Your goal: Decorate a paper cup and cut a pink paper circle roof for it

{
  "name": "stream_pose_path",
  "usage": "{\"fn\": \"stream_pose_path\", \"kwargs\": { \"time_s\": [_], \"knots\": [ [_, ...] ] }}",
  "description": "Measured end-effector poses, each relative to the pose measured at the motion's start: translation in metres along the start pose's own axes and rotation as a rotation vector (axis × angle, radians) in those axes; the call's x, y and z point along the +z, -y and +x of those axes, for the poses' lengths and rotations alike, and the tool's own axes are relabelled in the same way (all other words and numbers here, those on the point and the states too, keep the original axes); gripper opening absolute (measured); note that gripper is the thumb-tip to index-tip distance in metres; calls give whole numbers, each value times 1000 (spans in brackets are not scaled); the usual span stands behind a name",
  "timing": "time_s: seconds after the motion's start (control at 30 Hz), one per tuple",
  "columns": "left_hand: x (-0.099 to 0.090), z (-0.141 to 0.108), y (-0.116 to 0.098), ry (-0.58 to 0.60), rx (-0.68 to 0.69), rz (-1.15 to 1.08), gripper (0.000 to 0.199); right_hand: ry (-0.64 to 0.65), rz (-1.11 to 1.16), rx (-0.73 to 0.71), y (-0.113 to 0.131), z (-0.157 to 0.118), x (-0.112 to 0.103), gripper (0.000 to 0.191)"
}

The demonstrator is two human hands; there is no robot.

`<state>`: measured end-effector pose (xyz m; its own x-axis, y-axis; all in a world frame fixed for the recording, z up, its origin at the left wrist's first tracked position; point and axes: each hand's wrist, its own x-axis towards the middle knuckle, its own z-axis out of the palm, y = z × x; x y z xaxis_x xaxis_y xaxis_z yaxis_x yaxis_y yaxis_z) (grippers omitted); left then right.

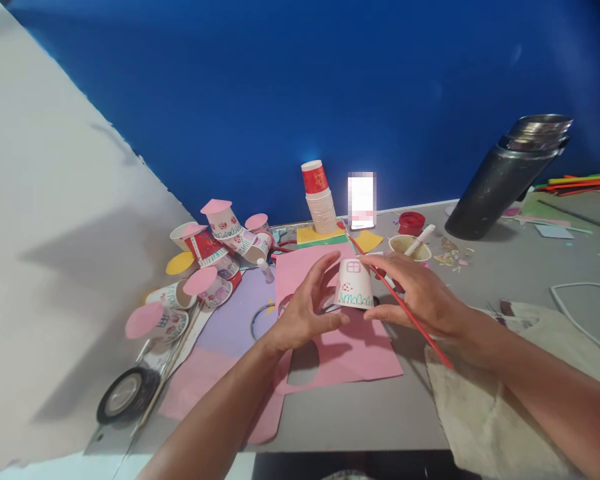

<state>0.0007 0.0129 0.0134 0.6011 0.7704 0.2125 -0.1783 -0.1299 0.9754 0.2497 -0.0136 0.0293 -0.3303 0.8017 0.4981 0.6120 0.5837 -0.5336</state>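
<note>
An upside-down white paper cup (356,283) is between my hands, with a pink window, small red marks and a green zigzag drawn on it. My right hand (420,293) has its index finger at the cup's upper edge and its thumb at the lower rim. A thin red stick (420,328) slants across that hand, lodged among its fingers. My left hand (305,300) curves around the cup's left side, fingers and thumb apart; whether it touches the cup is hard to tell. Below lies pink paper (365,353) with a round cut-out.
Decorated cups with pink paper tops (220,220) cluster at left, near black tape (123,397) and a glue stick (265,270). Stacked cups (321,200) and a lit phone (362,200) stand behind. At right are a black flask (505,180), a bowl (410,247) and a cloth (480,393).
</note>
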Motion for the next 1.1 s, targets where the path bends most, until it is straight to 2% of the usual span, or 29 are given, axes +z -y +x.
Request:
{"fn": "stream_pose_path", "kwargs": {
  "time_s": [0.13,0.27,0.33,0.43,0.5,0.6,0.67,0.9,1.1],
  "knots": [
    [-6,-2,-7,5,9,258,87,58,-20,-15,1,1,-2,77],
    [-8,-2,-7,-31,24,337,89,41,57,2,5,0,-6,76],
    [-9,-1,-4,-48,43,339,85,-55,124,58,7,-2,-9,60],
    [-10,1,-1,-82,60,324,79,-304,291,166,9,-4,-17,21],
    [-11,2,1,-107,59,297,76,-454,478,204,9,-3,-23,17],
    [-13,3,3,-144,41,285,73,-546,693,196,7,1,-29,22],
    [-14,2,4,-156,17,322,72,-535,716,195,5,3,-32,25],
    [-15,-1,5,-117,6,426,73,-416,571,205,0,-4,-30,24],
    [-14,1,4,-109,-1,449,73,-411,536,178,2,-3,-29,22]
  ]
}}
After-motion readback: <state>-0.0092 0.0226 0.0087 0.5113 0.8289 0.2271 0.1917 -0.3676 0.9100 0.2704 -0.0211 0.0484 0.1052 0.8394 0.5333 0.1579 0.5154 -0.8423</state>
